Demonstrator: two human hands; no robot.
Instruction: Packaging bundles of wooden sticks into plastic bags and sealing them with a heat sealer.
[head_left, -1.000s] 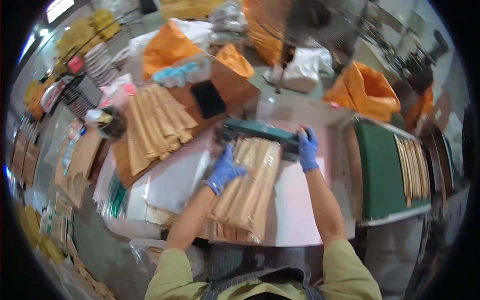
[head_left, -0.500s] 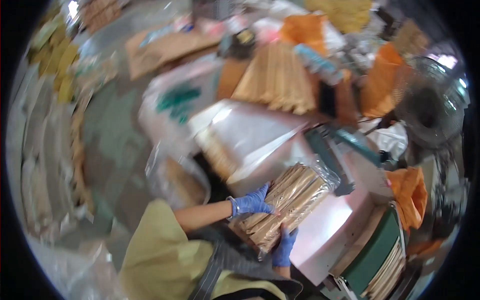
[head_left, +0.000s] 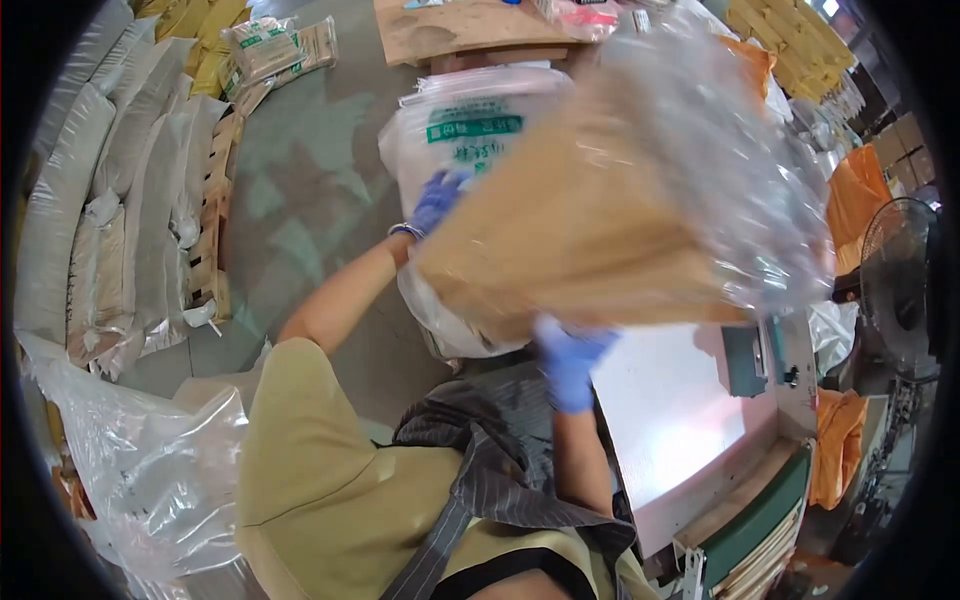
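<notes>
A clear plastic bag with a brown paper bundle [head_left: 580, 225] inside is held up in front of me, tilted and blurred by motion. The loose plastic end [head_left: 710, 140] flares out to the far right. My left hand [head_left: 438, 203], in a blue glove, is closed at the bundle's left edge, some fingers hidden behind it. Gripping the near edge from below is my right hand [head_left: 573, 365], gloved in blue too and smeared by motion. Behind the bundle lies a white plastic sack [head_left: 408, 165] with green print, partly covered.
To the right is a white work surface [head_left: 670, 440] with a green-grey metal block [head_left: 742, 360] and a green curved bar [head_left: 755, 530]. A fan [head_left: 900, 290] stands beyond. Filled white bags [head_left: 70, 220] line the left, beside a wooden pallet [head_left: 215, 200]. Clear plastic sheeting [head_left: 160, 490] lies near left.
The bundle has risen from above the white work surface, up and away from me, and turned. Both hands moved with it, the left one farther out. My view has also shifted.
</notes>
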